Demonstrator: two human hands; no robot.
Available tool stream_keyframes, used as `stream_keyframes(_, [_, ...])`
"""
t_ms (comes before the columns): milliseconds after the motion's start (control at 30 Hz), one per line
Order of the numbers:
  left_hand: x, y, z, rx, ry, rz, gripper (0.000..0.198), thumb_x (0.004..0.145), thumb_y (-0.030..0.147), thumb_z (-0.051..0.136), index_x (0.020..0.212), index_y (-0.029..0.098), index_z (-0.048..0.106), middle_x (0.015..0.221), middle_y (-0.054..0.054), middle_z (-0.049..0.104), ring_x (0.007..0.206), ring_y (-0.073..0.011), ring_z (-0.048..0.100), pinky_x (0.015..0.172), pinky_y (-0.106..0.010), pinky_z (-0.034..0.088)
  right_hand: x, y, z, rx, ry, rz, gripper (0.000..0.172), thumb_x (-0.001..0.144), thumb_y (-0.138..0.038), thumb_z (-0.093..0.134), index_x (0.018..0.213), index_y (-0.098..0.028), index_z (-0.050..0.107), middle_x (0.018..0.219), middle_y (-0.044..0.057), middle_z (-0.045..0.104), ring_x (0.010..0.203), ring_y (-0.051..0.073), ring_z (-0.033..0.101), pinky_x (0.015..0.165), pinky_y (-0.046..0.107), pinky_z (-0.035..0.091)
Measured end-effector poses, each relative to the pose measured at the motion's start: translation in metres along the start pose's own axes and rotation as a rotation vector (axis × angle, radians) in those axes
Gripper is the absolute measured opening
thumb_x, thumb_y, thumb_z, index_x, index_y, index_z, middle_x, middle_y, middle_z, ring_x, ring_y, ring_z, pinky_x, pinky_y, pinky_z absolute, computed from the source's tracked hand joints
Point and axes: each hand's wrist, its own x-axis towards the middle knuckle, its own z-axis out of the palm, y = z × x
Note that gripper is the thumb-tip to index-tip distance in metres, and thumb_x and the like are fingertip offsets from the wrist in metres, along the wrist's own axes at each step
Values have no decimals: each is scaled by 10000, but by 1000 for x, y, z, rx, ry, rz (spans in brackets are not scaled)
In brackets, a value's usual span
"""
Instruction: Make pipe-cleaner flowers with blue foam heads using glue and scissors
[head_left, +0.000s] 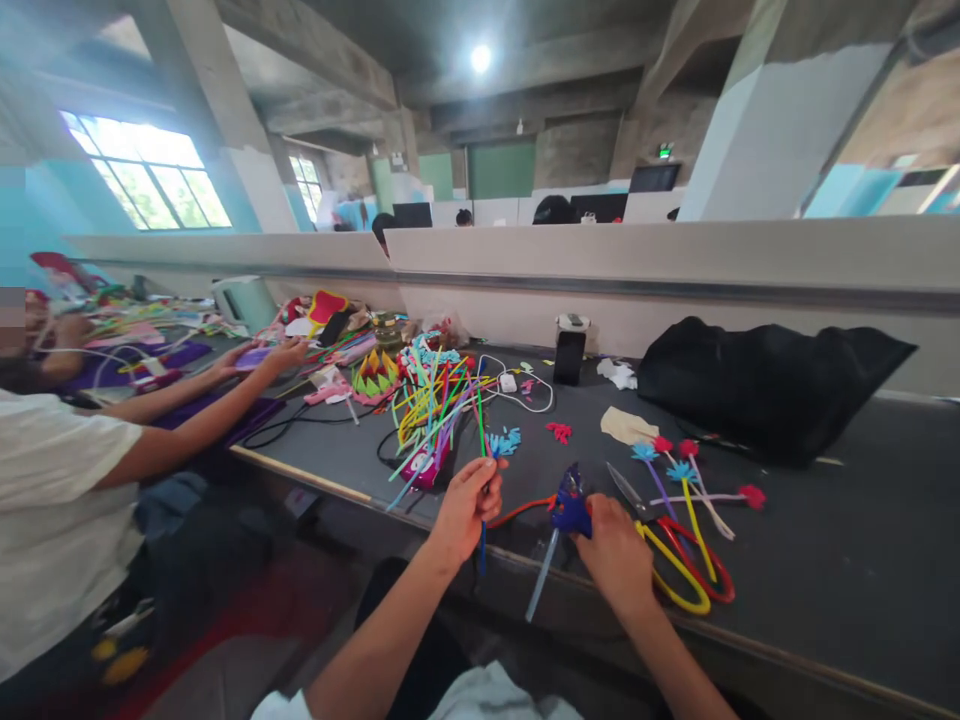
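My left hand (466,510) is closed in a pinch on a thin green and blue pipe cleaner (481,440) that stands upright over the table's front edge. My right hand (613,552) is wrapped round a blue glue gun (568,505), whose glue stick (541,575) sticks out below over the edge. An orange pipe cleaner (525,511) lies between the two hands. Scissors with red and yellow handles (675,555) lie just right of my right hand. Finished paper flowers on stems (686,480) rest behind the scissors.
A heap of coloured pipe cleaners (435,400) lies ahead of my left hand, with a white cable (525,395) beside it. A black bag (765,385) sits at the back right, a black phone (568,355) at the partition. A person on the left (67,500) reaches over craft pieces.
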Motion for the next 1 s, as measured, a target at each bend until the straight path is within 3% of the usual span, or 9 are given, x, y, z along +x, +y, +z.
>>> stream_keyframes(233, [48,-15,-16,-29,-2,-16,325,763,389,742,911,117,645,571,63,451,420,-23,313,402,-170,211,29,11,1,1,-99,-44,276,849,-338,605,1068,-177,554,947,92,644,906,265,626,803,354,452])
stream_keyframes(367, [62,-25,-23,-55,-2,-55,313,777,386,728,911,115,645,560,62,442,422,-29,312,404,-175,212,42,18,-16,-9,-160,-133,334,823,-389,634,1087,-185,607,932,97,656,925,289,615,836,400,449])
stream_keyframes(433, [67,-29,-26,-73,-2,-83,305,782,379,724,902,110,647,555,62,435,419,-29,302,399,-178,200,61,13,-29,-19,-181,-182,279,857,-413,591,1033,-202,637,954,97,659,919,281,619,816,392,458])
stream_keyframes(533, [72,-31,-30,-105,0,-119,281,796,369,712,896,115,646,546,68,414,416,-28,289,398,-177,183,112,-5,-37,5,-259,-189,235,944,-329,463,1063,-221,635,1036,81,666,920,219,640,753,316,473])
stream_keyframes(600, [75,-31,-31,-124,-6,-146,264,803,360,704,888,117,645,532,72,396,411,-28,283,394,-177,171,153,-23,-29,22,-299,-261,262,969,-249,408,1126,-232,616,1128,66,650,1006,179,625,787,272,468])
stream_keyframes(733, [76,-32,-32,-173,-32,-203,225,828,331,678,882,114,648,530,65,403,405,-27,283,392,-177,166,211,-55,9,28,-447,-431,218,954,-206,472,1100,-221,633,1108,60,652,1036,168,609,845,290,479])
stream_keyframes(867, [77,-32,-31,-216,-13,-209,207,836,319,666,884,118,644,511,66,411,391,-27,269,384,-173,170,228,-68,41,17,-599,-514,272,925,-343,570,1129,-166,605,1138,68,627,983,190,621,843,406,525])
stream_keyframes(1000, [77,-31,-31,-229,-20,-213,208,842,321,656,892,120,639,494,66,421,376,-29,266,379,-171,180,231,-67,51,28,-660,-461,310,921,-351,577,1175,-173,586,1176,78,612,994,195,621,843,405,530])
